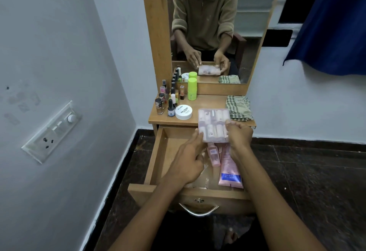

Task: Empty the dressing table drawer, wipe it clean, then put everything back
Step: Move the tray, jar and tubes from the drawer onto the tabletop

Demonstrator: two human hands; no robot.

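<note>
The wooden drawer is pulled out below the dressing table top. Both hands hold a clear plastic box of pale compartments above the drawer's back edge. My right hand grips its right side, thumb on the lid. My left hand touches its lower left corner with the fingertips. Inside the drawer lie a small pink bottle and a pink tube with a blue label. Something clear lies under my left hand, mostly hidden.
On the table top stand several nail polish bottles, a white round jar, a green cylinder and a folded checked cloth. A mirror rises behind. A wall with a switch panel is to the left.
</note>
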